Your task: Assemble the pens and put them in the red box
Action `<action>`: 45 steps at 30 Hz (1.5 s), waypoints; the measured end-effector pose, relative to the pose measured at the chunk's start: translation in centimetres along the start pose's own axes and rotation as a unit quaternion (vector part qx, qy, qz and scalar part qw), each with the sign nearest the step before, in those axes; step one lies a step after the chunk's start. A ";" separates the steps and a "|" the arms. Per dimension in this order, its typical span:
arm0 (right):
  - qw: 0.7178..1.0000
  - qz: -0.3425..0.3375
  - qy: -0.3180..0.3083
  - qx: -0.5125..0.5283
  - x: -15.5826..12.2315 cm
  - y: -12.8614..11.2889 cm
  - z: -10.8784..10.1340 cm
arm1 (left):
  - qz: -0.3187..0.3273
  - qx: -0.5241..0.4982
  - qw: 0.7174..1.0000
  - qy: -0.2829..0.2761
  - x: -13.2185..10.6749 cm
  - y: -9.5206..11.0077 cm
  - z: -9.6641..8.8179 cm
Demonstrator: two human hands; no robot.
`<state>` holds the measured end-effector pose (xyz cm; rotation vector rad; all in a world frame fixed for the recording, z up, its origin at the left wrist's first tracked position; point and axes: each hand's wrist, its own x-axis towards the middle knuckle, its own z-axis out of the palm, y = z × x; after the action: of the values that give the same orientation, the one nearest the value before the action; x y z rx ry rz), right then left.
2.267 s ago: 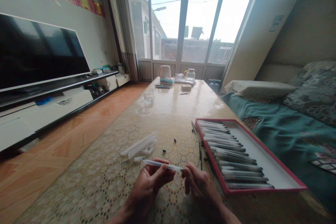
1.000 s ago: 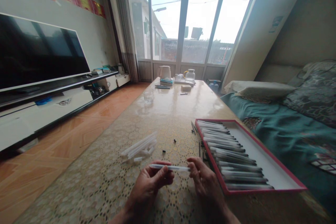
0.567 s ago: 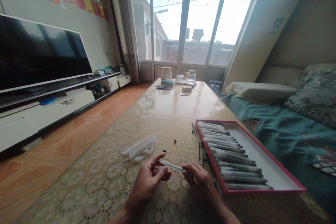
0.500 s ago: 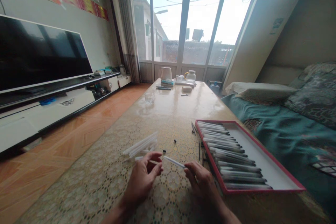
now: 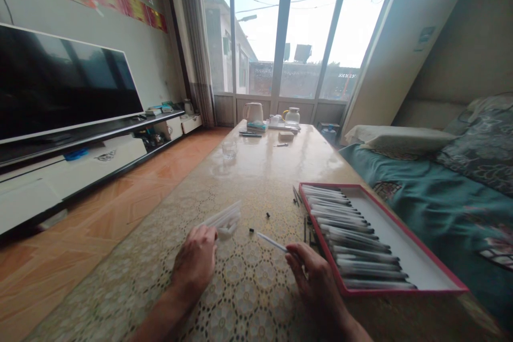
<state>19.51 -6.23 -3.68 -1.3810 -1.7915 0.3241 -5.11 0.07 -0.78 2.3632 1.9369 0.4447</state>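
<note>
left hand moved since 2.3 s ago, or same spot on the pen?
Yes. The left hand has let go of the white pen and gone left and away, onto the pile of white tubes, farther from the red tray. The right hand holds the pen alone.

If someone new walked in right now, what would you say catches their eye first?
Probably the red-rimmed tray at the right of the table, packed with a row of white pens. Next, the right hand holding a single pen near the front edge, and the left hand resting against a loose pile of white tubes.
</note>
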 end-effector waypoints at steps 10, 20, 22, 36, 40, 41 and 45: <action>0.998 -0.013 -0.018 -0.062 0.2 -0.8 -0.8 | -0.033 -0.467 0.878 -0.102 -0.7 2.7 0.8; 0.995 -0.009 -0.065 -0.071 0.1 -0.7 -0.6 | -0.080 -0.597 0.777 -0.182 -1.0 3.2 1.3; 0.995 -0.014 -0.070 -0.070 0.1 -0.7 -0.6 | -0.077 -0.598 0.775 -0.187 -1.1 3.4 1.3; 0.963 -0.090 -0.130 -0.219 0.2 -1.0 -0.1 | -0.067 -0.603 0.758 -0.237 -1.3 4.1 1.8; 0.968 -0.075 -0.124 -0.205 0.3 -1.0 0.0 | -0.071 -0.628 0.745 -0.214 -1.7 4.5 2.1; 0.970 -0.065 -0.125 -0.196 0.3 -1.0 0.1 | -0.072 -0.630 0.745 -0.206 -1.8 4.5 2.2; 0.980 -0.044 -0.137 -0.140 0.2 -0.5 0.1 | -0.065 -0.626 0.752 -0.196 -2.3 4.9 2.3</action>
<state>19.10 -6.14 -3.36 -1.5018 -2.1862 0.2288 -0.31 -2.87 -2.29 1.2501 0.9739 0.7994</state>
